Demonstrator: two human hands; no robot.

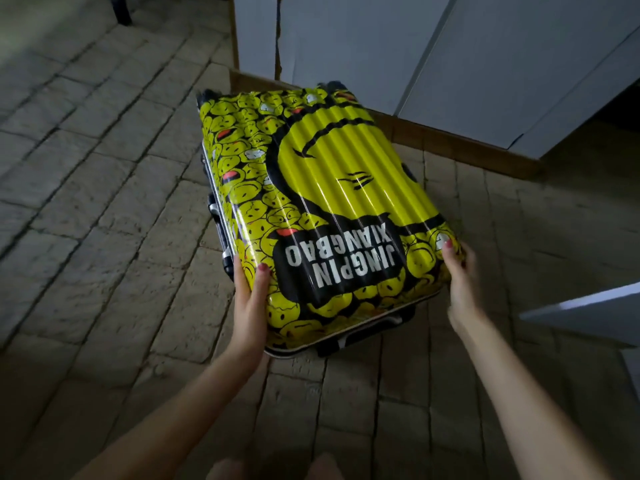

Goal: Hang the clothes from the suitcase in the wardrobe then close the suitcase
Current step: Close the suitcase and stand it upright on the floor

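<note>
One suitcase (pixel 322 209): yellow ribbed shell, black smiley print, lid down, flat on floor (pixel 104 202). Left hand (pixel 249 299) grips 7 o'clock corner; right hand (pixel 460 271) grips 4 o'clock corner. Wardrobe (pixel 450 64) at 1 o'clock.

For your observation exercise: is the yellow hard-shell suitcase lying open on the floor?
No: the yellow hard-shell suitcase lies shut, lid down.
</note>
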